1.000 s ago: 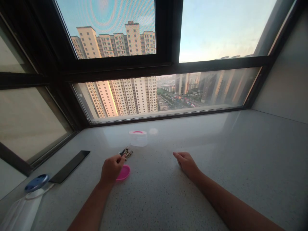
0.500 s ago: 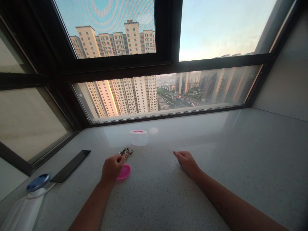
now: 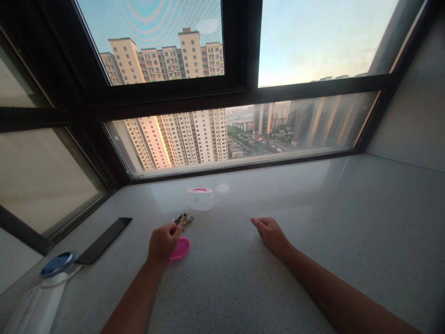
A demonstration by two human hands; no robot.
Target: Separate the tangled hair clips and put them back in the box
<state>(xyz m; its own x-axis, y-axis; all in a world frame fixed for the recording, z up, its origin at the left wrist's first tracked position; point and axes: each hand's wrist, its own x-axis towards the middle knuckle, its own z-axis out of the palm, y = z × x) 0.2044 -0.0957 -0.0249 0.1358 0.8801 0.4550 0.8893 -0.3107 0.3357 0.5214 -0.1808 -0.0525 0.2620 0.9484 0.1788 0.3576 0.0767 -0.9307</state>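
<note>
My left hand (image 3: 162,242) rests on a speckled stone sill (image 3: 243,278) with its fingers pinched at the edge of a small pile of metal clips (image 3: 183,219). A pink lid (image 3: 181,248) lies flat just to the right of that hand, partly hidden by it. Behind the clips stands a small clear plastic tub (image 3: 200,199) with pink showing inside. My right hand (image 3: 271,234) lies on the sill to the right, fingers together and loosely curled, holding nothing.
A black phone (image 3: 103,240) lies flat at the left near the window frame. A white bottle with a blue cap (image 3: 41,287) sits at the lower left corner. Dark-framed windows run along the back and left edges.
</note>
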